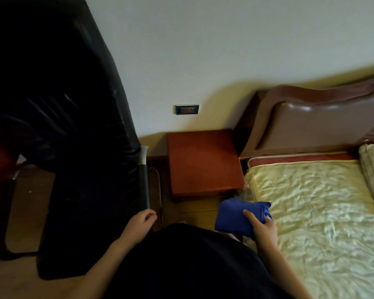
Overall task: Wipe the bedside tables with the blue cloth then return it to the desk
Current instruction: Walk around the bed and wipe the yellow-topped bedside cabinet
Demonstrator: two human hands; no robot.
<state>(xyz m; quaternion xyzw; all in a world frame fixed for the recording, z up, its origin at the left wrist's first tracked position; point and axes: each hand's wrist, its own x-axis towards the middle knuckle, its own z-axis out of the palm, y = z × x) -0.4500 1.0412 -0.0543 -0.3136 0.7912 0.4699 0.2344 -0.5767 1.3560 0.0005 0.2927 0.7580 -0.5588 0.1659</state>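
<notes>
Fingers pinching soft folded blue cloth, glossy square bedside table

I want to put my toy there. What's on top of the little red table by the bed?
Nothing shows on the bedside table; its whole top is in view. The blue cloth is in the right hand, nearer than the table.

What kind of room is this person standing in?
Most likely a bedroom, perhaps a hotel room: a bed with a padded headboard, a wooden bedside table against the wall, and a black chair beside it.
</notes>
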